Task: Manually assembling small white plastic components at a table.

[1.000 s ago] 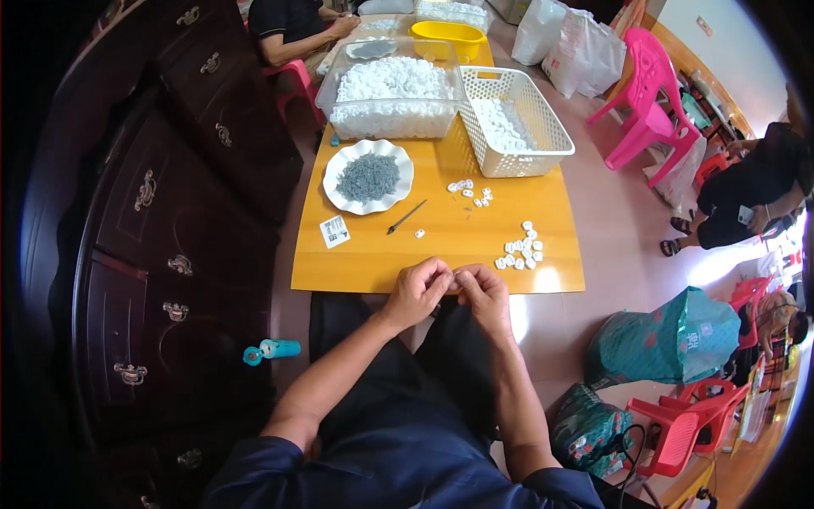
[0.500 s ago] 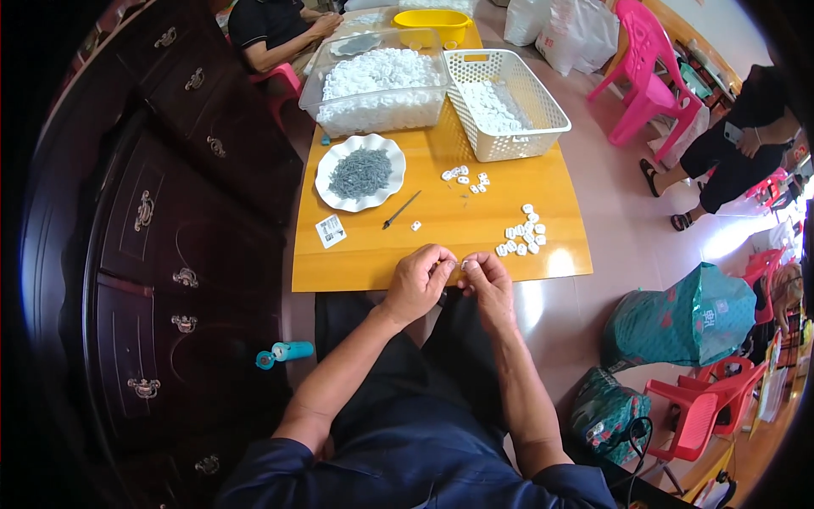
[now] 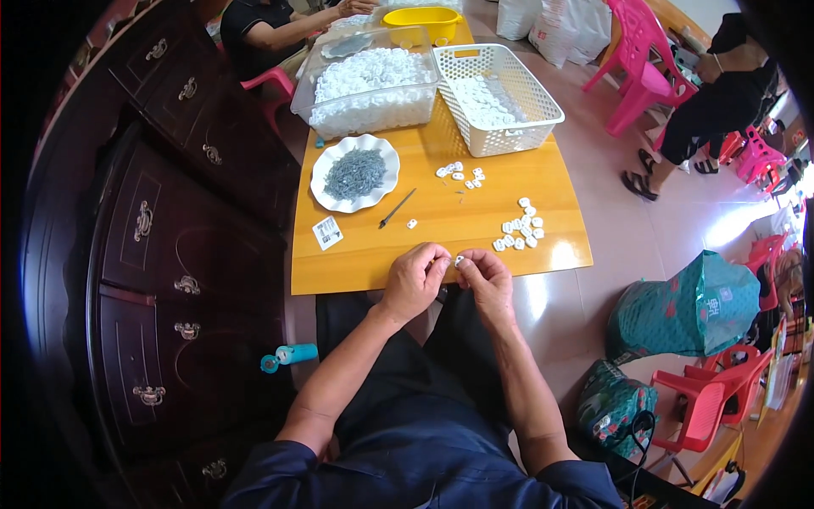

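Over the near edge of the wooden table [image 3: 356,276], my two hands work close together. My right hand [image 3: 487,284] pinches a small white plastic piece [image 3: 459,261] with dark holes between thumb and fingers. Beside it, my left hand [image 3: 415,278] is closed in a pinch; anything between its fingertips is too small to make out. Similar white pieces [image 3: 526,222] lie in a loose group right of my hands. Several more [image 3: 473,182] are farther back, and a single piece [image 3: 412,224] rests near a thin dark pointed tool [image 3: 397,209]. Small grey parts [image 3: 356,174] fill a scalloped white plate [image 3: 320,192].
A clear bin [image 3: 373,123] heaped with white pieces and a white perforated basket [image 3: 517,144] stand farther back, before a yellow tub [image 3: 421,20]. A printed card [image 3: 327,232] lies at left. Another person sits at the far left; one stands at right near pink chairs [image 3: 642,81].
The white piece in my right hand shows more clearly now. At the far end, the seated person's hands have lifted, and the standing person at right has shifted left.
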### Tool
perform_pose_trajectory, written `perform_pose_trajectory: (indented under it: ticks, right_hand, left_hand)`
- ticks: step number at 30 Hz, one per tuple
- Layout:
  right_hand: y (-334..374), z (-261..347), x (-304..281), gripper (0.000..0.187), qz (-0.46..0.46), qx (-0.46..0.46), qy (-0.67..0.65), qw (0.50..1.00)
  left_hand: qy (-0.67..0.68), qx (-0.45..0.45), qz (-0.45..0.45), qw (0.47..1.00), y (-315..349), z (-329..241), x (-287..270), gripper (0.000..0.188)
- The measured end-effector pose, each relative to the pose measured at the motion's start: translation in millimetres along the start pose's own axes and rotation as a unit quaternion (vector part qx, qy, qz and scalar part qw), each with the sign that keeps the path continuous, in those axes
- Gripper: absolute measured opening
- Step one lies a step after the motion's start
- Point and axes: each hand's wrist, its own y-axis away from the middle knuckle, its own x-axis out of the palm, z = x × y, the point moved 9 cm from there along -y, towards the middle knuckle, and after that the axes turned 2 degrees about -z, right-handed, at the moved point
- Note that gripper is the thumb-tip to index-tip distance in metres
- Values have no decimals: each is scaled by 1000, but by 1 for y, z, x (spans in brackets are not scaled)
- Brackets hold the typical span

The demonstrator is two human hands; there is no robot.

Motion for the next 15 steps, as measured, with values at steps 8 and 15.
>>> perform_pose_trajectory:
  ticks: [8, 15]
  right_hand:
    - [2, 1, 1, 12, -11, -14, 15, 1000]
    - [3, 12, -9, 10, -72, -96, 147, 982]
  left_hand:
    - [-18, 6, 3, 1000, 1, -2, 0, 5]
    - [-66, 26, 6, 997, -3, -9, 4, 5]
